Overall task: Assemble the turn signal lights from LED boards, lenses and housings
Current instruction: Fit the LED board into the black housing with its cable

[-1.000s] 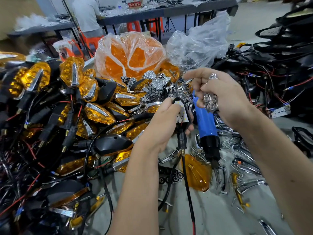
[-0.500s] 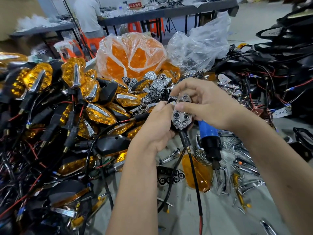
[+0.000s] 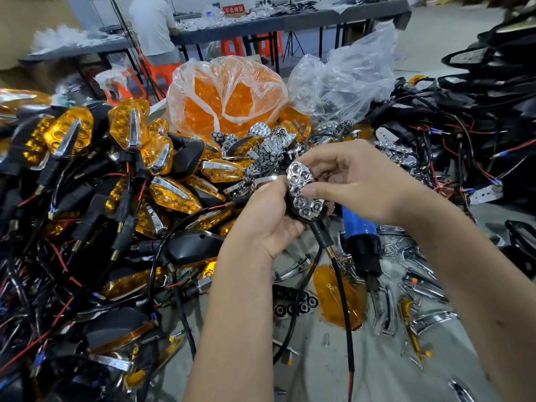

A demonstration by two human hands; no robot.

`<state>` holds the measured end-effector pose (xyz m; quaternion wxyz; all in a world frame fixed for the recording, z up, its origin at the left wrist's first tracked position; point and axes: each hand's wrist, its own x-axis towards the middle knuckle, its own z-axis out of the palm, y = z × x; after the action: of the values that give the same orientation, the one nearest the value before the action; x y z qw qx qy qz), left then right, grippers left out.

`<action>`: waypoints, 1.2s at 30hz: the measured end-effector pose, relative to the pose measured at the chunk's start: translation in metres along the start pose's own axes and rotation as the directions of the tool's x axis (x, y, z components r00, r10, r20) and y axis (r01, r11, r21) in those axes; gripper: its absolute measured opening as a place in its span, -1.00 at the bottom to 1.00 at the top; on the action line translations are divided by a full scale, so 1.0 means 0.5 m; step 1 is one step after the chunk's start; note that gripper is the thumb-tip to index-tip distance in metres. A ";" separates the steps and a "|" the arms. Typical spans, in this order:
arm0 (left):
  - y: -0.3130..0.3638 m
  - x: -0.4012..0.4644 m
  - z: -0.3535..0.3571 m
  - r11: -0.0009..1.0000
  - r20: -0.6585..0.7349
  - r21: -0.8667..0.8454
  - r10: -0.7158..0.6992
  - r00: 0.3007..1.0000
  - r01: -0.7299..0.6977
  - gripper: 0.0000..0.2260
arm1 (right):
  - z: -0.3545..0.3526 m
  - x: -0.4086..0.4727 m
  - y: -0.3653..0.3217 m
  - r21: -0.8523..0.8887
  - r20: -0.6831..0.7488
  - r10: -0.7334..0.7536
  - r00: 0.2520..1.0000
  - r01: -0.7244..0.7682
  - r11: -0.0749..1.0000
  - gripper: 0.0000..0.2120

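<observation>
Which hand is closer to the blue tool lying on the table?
Right. The right hand hovers just above the blue tool; the left hand sits farther left, beyond the chrome reflector both hands hold.

Red sign (image 3: 233, 9) on far table reads "不合格区"

Housing (image 3: 301, 211): lying mostly hidden behind chrome reflector (image 3: 304, 191) and left hand (image 3: 269, 219). Blue tool (image 3: 361, 236): top disappearing behind right hand (image 3: 362, 184). Left-edge wire pile (image 3: 17, 256): blurring. Seated person (image 3: 153, 27): being cropped by top edge.
</observation>
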<state>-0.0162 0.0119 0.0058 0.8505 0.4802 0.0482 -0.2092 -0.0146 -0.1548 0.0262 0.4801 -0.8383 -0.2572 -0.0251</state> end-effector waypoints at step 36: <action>0.001 0.002 0.021 0.937 0.019 -0.260 0.246 0.969 -0.233 -0.57 | 0.020 0.001 0.007 0.215 0.016 0.181 0.983 -0.180 0.960 -0.77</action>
<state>-0.0161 0.0030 0.0117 0.9252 0.3635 -0.0056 -0.1084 -0.0147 -0.1480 0.0185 0.5691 -0.8011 -0.1798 0.0451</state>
